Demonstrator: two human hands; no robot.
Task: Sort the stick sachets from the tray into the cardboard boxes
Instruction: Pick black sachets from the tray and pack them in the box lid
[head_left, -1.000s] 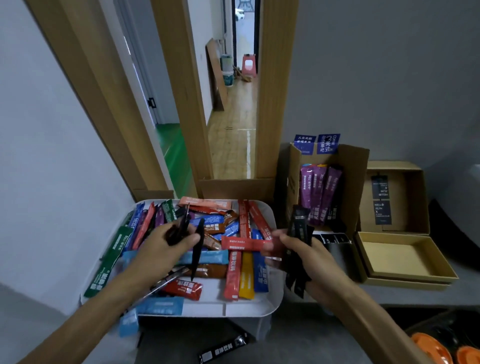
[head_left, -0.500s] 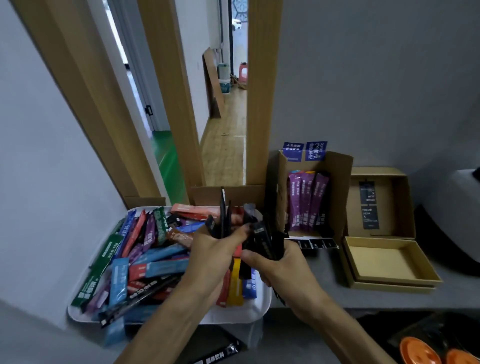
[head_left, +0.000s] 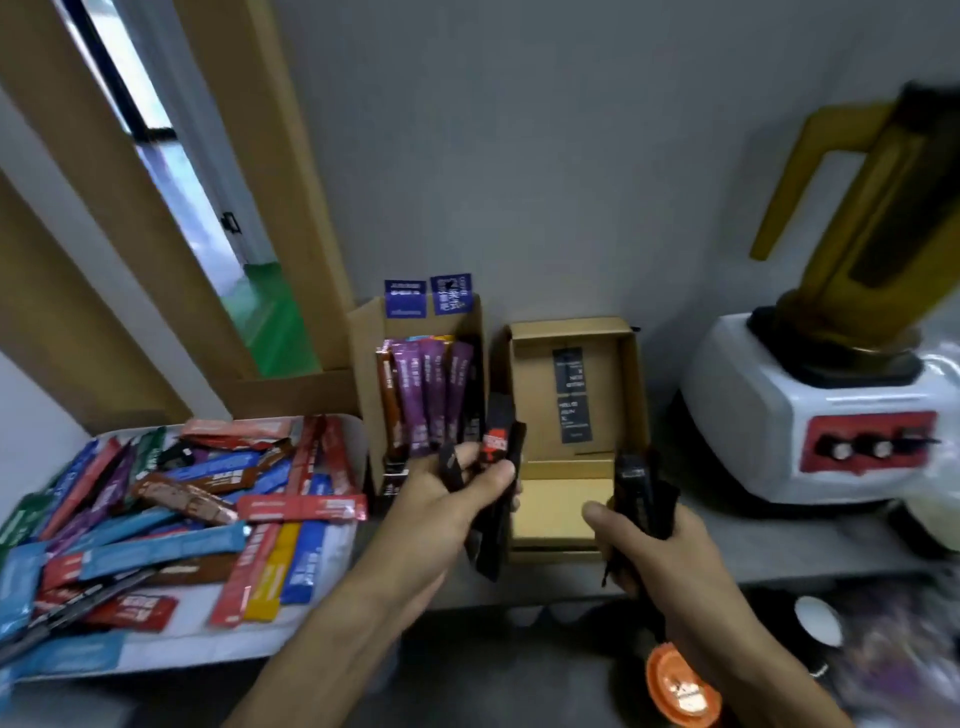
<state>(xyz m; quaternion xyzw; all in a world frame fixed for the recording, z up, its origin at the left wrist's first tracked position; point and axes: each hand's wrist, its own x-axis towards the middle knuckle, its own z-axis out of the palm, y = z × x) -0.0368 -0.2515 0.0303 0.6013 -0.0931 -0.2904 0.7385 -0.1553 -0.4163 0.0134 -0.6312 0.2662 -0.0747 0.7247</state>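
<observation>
Grey surface, sorting under way: black sachets head for the open flat box.

Left hand and right hand each clamp a bundle of black sticks above it, apparently grouped by colour; most sachets remain in the tray.

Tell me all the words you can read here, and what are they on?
Nothing here is sharp enough to quote.
Blue cards atop the left box: white characters, blurred.
Black label inside the open box lid: white lines, too small.
Purple sachets: white print, blurred.
Tray sachets: print, blurred.
Black sachets in the left hand and the right hand: unreadable.
</observation>
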